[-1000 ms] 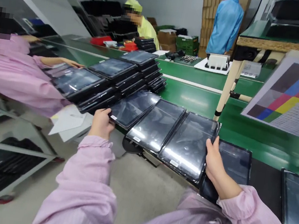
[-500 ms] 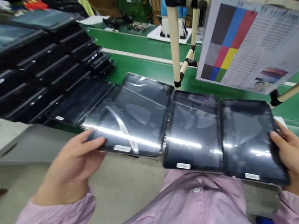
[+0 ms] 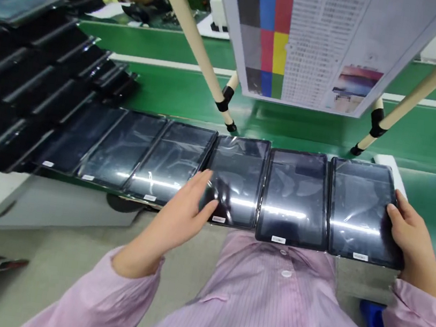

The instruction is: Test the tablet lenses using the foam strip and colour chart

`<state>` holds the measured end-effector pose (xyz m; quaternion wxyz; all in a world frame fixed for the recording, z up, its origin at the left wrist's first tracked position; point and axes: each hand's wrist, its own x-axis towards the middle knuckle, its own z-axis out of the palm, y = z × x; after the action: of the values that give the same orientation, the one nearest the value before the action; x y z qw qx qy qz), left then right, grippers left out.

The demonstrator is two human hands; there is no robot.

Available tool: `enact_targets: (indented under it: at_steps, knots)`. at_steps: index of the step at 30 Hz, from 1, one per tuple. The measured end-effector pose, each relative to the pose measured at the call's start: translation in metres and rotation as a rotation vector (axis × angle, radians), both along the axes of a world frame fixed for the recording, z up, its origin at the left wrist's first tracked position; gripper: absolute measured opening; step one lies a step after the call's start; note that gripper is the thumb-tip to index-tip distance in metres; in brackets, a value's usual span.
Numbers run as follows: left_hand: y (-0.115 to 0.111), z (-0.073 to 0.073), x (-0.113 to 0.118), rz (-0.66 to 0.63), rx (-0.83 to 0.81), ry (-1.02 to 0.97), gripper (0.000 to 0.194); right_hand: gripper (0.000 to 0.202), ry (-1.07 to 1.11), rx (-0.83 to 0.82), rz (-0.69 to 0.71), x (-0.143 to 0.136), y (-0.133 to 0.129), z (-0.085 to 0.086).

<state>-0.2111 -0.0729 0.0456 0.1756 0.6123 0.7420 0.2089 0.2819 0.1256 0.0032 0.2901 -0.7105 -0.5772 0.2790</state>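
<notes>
the 6 tablets (image 3: 294,196) lie in a row on the green bench (image 3: 288,123); squeezed together, their close edges could ride up and scuff the film. they look black and glossy, each with a white label. the right hand (image 3: 414,234) pinches the rightmost edge; the left hand (image 3: 178,215), loosely open, seems to touch tablet 4, its fingertips blurred. a printed chart (image 3: 324,43) is beyond.
</notes>
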Motion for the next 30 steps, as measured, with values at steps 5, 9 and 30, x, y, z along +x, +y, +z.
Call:
enact_targets:
  at_steps: [5,9,30]
  knots:
    - [0.118,0.011,0.044,-0.225,0.039,0.245,0.062,0.074,-0.278,0.116,0.296,-0.011,0.01,0.015]
    - [0.185,-0.005,0.05,-0.152,0.0,0.283,0.055,0.082,-0.229,0.103,0.361,-0.019,0.028,0.018]
    - [0.223,0.014,0.141,-0.357,-0.099,0.246,0.052,0.088,0.185,0.146,0.238,-0.013,0.028,-0.021]
